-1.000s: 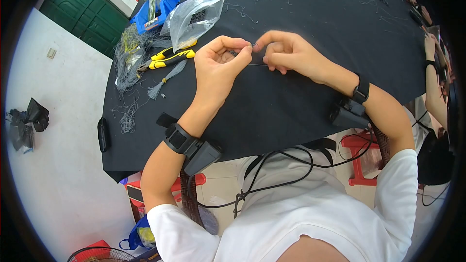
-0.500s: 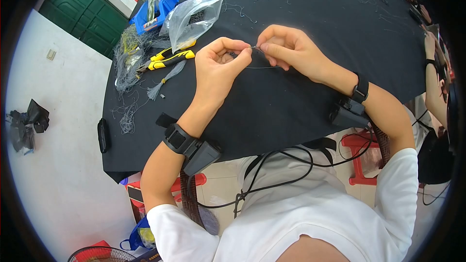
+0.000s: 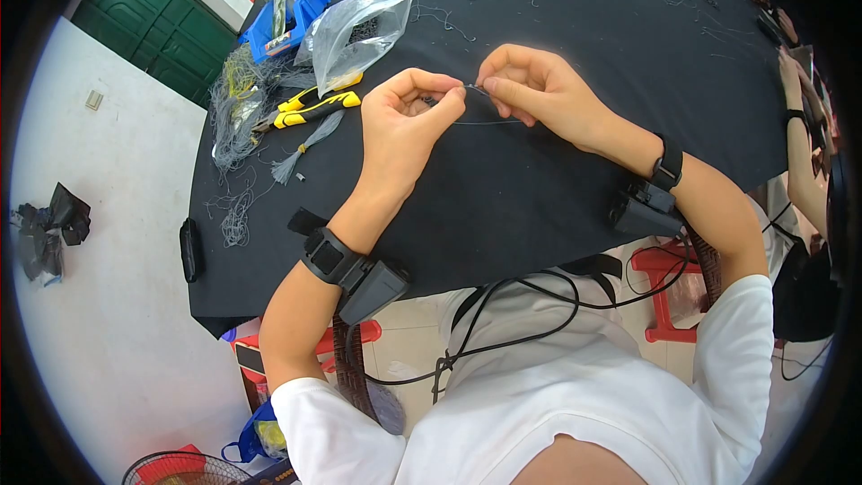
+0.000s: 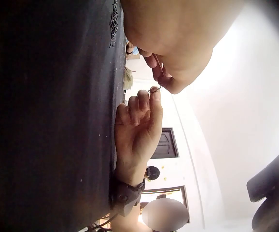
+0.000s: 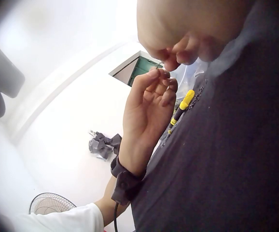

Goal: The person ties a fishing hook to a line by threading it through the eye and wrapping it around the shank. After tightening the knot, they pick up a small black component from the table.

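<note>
In the head view my left hand (image 3: pixel 400 130) and right hand (image 3: pixel 543 94) are raised over the black-covered table, fingertips close together. Thumb and index finger of each hand pinch a thin grey line (image 3: pixel 476 88), a short piece of which spans the small gap. Lower down, a strand of the line runs across between the two hands. Something small and dark (image 3: pixel 431 101) shows inside the curled left fingers; I cannot tell what it is. From the left wrist, a tiny dark curved piece (image 4: pixel 154 90) is visible at the right thumb tip.
Left of my hands lie yellow-and-black pliers (image 3: pixel 314 110), a tied grey line bundle (image 3: pixel 305 151) and tangled line (image 3: pixel 238 117). Behind them stand a clear plastic bag (image 3: pixel 359 36) and a blue bin (image 3: pixel 305 13). Loose strands dot the black cloth (image 3: pixel 539 207). Another person's arm (image 3: pixel 799 144) is at far right.
My right hand has risen slightly, and its thumb has closed against the index finger on the line beside the left fingertips. The left hand has stayed almost still.
</note>
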`<state>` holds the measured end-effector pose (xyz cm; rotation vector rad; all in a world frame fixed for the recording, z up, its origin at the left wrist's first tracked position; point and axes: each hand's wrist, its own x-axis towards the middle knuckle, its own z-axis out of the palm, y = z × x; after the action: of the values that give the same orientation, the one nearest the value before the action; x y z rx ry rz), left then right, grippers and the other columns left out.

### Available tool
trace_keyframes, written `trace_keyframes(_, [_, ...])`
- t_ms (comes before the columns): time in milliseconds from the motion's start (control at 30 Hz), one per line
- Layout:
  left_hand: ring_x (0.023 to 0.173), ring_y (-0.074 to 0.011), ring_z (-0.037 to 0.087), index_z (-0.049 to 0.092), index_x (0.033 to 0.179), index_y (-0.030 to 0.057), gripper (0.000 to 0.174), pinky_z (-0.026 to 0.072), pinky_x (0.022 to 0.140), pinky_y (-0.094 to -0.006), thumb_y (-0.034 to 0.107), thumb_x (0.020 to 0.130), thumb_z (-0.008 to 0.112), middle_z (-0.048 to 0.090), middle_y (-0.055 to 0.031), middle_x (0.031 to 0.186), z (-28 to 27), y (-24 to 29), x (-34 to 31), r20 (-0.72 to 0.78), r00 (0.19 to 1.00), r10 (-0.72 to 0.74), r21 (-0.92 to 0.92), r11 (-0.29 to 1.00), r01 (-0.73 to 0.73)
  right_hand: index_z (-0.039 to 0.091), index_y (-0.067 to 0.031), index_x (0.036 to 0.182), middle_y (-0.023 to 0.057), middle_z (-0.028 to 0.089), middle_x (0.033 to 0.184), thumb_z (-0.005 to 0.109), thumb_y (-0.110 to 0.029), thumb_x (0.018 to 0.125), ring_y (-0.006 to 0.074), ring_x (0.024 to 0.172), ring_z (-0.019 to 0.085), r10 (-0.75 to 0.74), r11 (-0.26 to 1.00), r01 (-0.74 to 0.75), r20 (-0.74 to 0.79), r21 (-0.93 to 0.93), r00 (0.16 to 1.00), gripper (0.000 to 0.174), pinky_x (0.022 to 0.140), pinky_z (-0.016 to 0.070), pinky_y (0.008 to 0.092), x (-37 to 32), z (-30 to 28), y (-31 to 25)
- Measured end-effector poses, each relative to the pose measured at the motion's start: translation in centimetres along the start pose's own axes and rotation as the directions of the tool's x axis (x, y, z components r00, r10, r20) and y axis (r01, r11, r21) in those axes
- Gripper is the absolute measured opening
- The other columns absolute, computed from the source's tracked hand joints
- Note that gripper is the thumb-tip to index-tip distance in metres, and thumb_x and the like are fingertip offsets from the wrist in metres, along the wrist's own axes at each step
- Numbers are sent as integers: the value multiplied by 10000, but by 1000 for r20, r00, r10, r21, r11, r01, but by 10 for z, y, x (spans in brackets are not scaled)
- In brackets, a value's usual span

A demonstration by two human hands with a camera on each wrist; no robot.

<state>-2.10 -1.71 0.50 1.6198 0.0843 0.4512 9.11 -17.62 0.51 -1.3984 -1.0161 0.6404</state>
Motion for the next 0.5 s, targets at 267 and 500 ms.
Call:
trace_keyframes(267, [776, -57, 567, 618, 886, 4, 100, 431, 719, -176, 51, 801, 642, 620, -25, 860, 0, -1, 0, 8, 1000, -10, 19, 1000, 10, 570, -36, 976, -13, 549, 704, 532, -194, 892, 19, 596, 452, 31, 999, -31, -2, 7, 1000, 183, 515, 361, 157, 1, -1, 3])
trace_keyframes(500, [762, -54, 559, 607, 855, 14, 75, 427, 712, -175, 54, 799, 637, 608, -14, 841, -1, 1, 0, 14, 1000, -11, 42, 999, 10, 574, -26, 971, -27, 528, 677, 556, -173, 878, 11, 588, 438, 35, 999, -34, -20, 30, 999, 175, 506, 325, 159, 0, 1, -1])
